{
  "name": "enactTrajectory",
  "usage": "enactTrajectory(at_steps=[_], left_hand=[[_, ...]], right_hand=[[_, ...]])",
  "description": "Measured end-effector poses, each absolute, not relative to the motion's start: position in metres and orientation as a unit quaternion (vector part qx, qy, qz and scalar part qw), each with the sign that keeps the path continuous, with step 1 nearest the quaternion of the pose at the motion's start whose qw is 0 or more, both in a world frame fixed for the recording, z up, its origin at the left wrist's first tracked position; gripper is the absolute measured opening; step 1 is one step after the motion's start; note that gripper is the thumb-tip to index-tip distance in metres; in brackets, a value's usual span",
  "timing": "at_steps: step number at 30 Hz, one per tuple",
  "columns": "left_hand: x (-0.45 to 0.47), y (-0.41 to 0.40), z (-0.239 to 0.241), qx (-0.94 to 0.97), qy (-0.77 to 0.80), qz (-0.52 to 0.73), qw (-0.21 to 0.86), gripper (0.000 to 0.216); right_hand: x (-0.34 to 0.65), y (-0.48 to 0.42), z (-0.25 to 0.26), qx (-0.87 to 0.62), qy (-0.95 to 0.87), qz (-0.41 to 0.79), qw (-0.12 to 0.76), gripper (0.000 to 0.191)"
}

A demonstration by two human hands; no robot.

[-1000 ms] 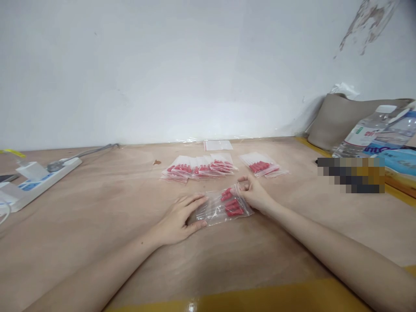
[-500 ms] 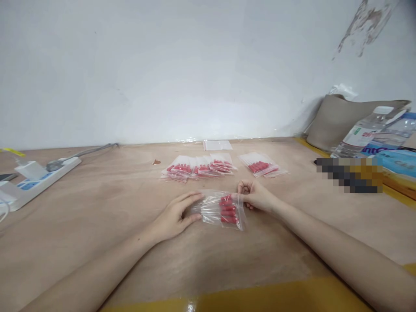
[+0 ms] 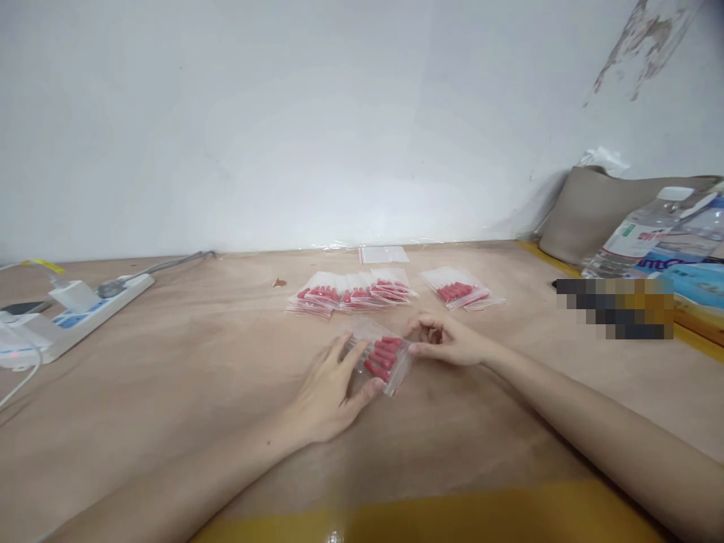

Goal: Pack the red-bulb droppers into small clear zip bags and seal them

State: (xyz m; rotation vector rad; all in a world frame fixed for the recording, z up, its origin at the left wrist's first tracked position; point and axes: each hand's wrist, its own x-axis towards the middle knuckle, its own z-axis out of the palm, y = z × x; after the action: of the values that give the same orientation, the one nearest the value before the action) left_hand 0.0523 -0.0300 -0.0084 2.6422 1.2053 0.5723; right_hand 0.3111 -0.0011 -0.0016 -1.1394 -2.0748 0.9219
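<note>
A clear zip-lock bag (image 3: 390, 360) with several red-handled, clear-shafted pieces inside lies tilted on the table in front of me. My left hand (image 3: 328, 392) is spread over the bag's left end, fingertips on the plastic and the thumb along its near side. At the bag's right edge, my right hand (image 3: 444, 339) pinches the plastic near the seal between thumb and fingers. What exactly the packed pieces are, I cannot make out. Beyond my hands lie a row of similar filled bags (image 3: 356, 292) and, to its right, another small pile of filled bags (image 3: 458, 290).
A flat white bag (image 3: 383, 255) lies near the wall. On the left is a white power strip (image 3: 102, 313) with plugs and cords. To the right stand a water bottle (image 3: 636, 234) and a grey-brown container (image 3: 585, 211). Yellow tape (image 3: 396, 516) runs along the near edge.
The bag has turned, its red pieces now slanting and shifted slightly left. My left hand has moved further over it, fingers more spread. My right hand still pinches its right edge.
</note>
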Motion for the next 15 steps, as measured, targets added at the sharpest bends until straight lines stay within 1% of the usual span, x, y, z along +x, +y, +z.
enactTrajectory(at_steps=[3,6,8,12,13,15], left_hand=[[0.054,-0.024,-0.013,0.898,0.391,0.175,0.096,0.055],[0.046,-0.002,-0.014,0.914,0.348,0.174,0.111,0.059],[0.039,0.014,-0.012,0.921,0.318,0.196,0.110,0.060],[0.028,0.028,-0.007,0.899,0.314,0.293,0.089,0.045],[0.027,0.027,-0.006,0.898,0.305,0.307,0.085,0.042],[0.027,0.023,-0.008,0.908,0.270,0.311,0.079,0.035]], right_hand=[[0.303,-0.003,-0.001,-0.354,-0.832,0.342,0.257,0.031],[0.294,-0.009,-0.004,-0.330,-0.859,0.295,0.259,0.037],[0.290,-0.013,-0.008,-0.337,-0.866,0.248,0.274,0.039],[0.287,-0.013,-0.016,-0.336,-0.868,0.154,0.333,0.028],[0.287,-0.012,-0.018,-0.328,-0.874,0.120,0.339,0.026],[0.290,-0.009,-0.021,-0.307,-0.896,0.038,0.320,0.025]])
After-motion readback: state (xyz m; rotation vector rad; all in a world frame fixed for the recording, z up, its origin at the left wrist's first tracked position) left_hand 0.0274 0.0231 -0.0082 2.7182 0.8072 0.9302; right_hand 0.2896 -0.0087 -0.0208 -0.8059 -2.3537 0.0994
